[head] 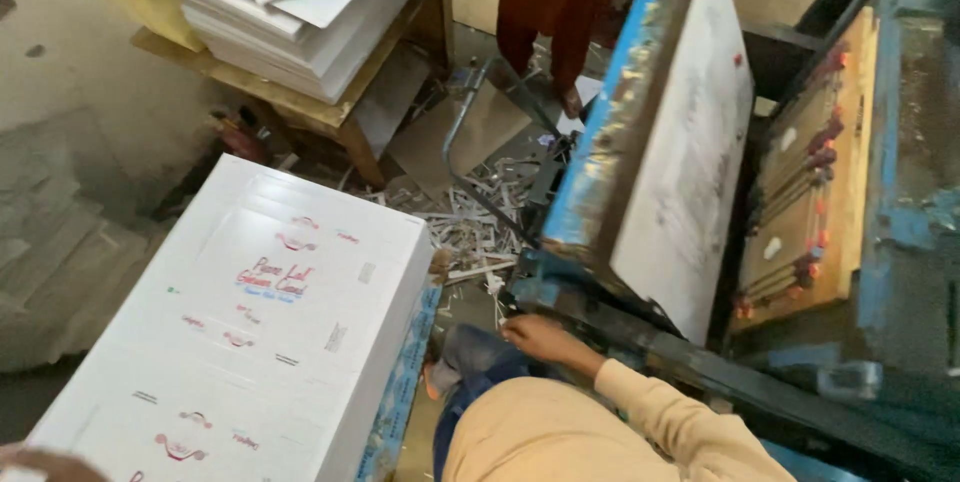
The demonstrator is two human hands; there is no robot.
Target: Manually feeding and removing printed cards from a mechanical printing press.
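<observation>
We're looking down at a die-cutting press point(690, 142) with a blue frame; its white platen point(680, 162) is tilted open, away from the wooden die board point(805, 182) on the right

Right hand point(535, 335) rests on the dark lower frame bar point(640, 342) of the press, just below the platen's bottom edge, beige sleeve point(640, 402) running back towards us. Fingers look curled loosely on the bar; we can't tell whether they grip anything

Left hand point(45, 464) barely in view at the bottom-left corner, touching the near end of a tall stack of printed white card sheets point(250, 322). Too little of it shows to tell its state. The two hands are well apart

Paper offcuts point(470, 222) litter the floor between stack and press. A second pile of white sheets point(300, 12) sits on a wooden desk point(330, 117) at the top. Another person's legs in dark red cloth point(555, 2) stand beyond the press
</observation>
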